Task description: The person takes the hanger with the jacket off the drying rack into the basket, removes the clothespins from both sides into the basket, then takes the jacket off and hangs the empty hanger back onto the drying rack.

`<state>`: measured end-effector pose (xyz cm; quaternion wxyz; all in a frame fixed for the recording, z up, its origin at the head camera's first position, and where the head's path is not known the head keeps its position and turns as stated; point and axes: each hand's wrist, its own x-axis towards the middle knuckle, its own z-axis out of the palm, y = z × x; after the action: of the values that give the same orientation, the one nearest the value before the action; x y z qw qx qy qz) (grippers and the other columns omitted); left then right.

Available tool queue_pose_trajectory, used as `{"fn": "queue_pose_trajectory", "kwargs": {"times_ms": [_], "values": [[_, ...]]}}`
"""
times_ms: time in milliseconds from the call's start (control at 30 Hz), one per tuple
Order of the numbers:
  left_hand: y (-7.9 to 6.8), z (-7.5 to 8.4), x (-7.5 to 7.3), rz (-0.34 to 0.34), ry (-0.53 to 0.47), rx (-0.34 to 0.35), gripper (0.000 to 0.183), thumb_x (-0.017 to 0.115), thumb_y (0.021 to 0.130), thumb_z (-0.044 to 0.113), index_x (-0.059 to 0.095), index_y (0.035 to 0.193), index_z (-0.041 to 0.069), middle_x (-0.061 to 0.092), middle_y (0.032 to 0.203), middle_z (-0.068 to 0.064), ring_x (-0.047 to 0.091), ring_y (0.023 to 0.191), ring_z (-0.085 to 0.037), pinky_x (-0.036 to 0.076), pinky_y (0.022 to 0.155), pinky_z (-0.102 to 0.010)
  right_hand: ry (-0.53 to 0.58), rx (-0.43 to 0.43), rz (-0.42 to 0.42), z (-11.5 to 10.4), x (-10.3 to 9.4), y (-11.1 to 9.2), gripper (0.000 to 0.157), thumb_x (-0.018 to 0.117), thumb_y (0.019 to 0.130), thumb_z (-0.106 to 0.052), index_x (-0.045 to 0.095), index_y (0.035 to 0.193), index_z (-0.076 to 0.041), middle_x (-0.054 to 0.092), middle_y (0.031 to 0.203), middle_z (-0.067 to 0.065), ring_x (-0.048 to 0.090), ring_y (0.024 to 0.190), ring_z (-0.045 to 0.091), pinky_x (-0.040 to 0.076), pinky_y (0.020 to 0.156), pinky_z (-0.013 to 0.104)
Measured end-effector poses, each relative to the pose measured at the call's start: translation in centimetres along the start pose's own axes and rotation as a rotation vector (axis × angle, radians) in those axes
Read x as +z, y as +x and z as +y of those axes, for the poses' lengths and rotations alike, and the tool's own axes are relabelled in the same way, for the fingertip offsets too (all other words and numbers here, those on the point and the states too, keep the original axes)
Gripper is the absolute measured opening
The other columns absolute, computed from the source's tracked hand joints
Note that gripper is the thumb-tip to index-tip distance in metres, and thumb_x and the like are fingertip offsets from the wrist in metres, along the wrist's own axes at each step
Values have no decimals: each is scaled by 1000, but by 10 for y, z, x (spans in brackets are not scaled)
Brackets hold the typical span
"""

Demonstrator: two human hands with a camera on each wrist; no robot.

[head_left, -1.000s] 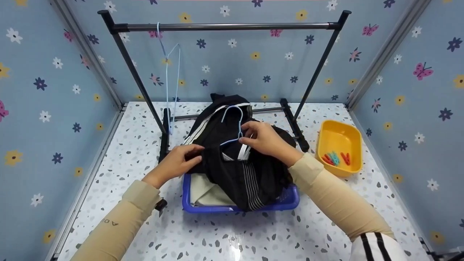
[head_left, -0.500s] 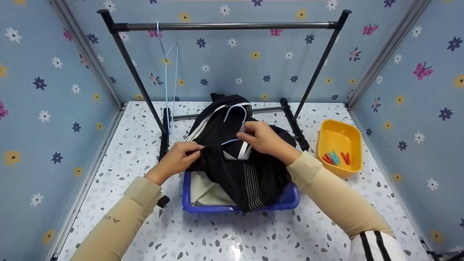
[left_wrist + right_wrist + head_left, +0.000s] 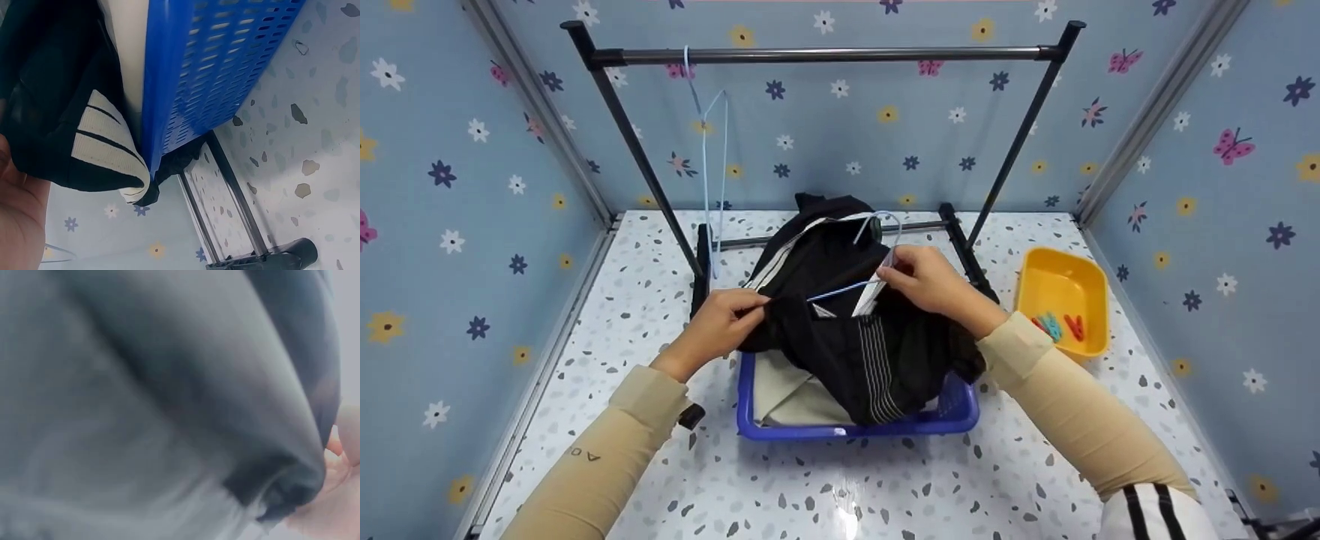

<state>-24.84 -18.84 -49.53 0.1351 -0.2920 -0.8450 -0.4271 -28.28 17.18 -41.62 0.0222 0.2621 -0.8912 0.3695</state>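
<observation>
A black garment with white stripes (image 3: 840, 360) lies heaped over the blue basket (image 3: 780, 433). My left hand (image 3: 712, 328) pinches its edge on the left; the left wrist view shows part of that hand (image 3: 22, 216) against the dark cloth (image 3: 50, 112) and its white stripes. In my right hand (image 3: 934, 281) I grip a light blue wire hanger (image 3: 840, 291) near its neck, hook upward. The hanger's left arm runs into the garment, where its end is hidden. Blurred fabric (image 3: 169, 382) fills most of the right wrist view.
Behind stands a black clothes rack (image 3: 825, 55), with another blue hanger (image 3: 706, 172) on its bar at the left. A yellow tub (image 3: 1076, 281) with red and teal clothes pegs (image 3: 1051, 325) sits at the right. Pale cloth (image 3: 791, 397) lies in the basket.
My right hand and the hanger have moved to the right, and more of the hanger's arm shows. The left hand has shifted slightly left, still pinching the garment, whose front hem has lifted a little.
</observation>
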Motion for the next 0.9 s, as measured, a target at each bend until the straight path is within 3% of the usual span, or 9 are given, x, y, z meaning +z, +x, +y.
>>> {"fn": "queue_pose_trajectory", "kwargs": {"times_ms": [200, 400, 567, 900], "values": [[-1, -3, -2, 38, 18, 30, 16, 73, 98, -10, 86, 105, -4, 85, 102, -18, 76, 91, -21, 59, 83, -25, 21, -3, 27, 8, -11, -6, 27, 75, 107, -12, 68, 84, 0, 51, 76, -4, 47, 74, 15, 38, 72, 26], [-2, -5, -3, 74, 21, 49, 16, 72, 95, -12, 85, 102, -6, 85, 100, -20, 78, 92, -24, 59, 89, -19, 19, 2, 83, 16, -20, -12, 24, 78, 105, -10, 71, 85, 2, 63, 77, 8, 51, 75, 13, 41, 74, 25], [-3, -8, -3, 93, 31, 45, 16, 71, 94, -12, 84, 100, -6, 85, 97, -19, 78, 89, -24, 60, 88, -21, 41, 35, 123, 21, -27, -16, 21, 78, 105, -10, 75, 89, 4, 74, 88, 18, 55, 78, 9, 43, 76, 21], [-4, -8, 3, 72, 45, -6, 14, 71, 95, -10, 84, 97, -6, 84, 97, -19, 76, 87, -26, 62, 84, -33, 195, 47, 158, 25, -30, -21, 20, 74, 106, -4, 77, 91, 9, 78, 96, 25, 60, 81, 0, 49, 77, 15]]}}
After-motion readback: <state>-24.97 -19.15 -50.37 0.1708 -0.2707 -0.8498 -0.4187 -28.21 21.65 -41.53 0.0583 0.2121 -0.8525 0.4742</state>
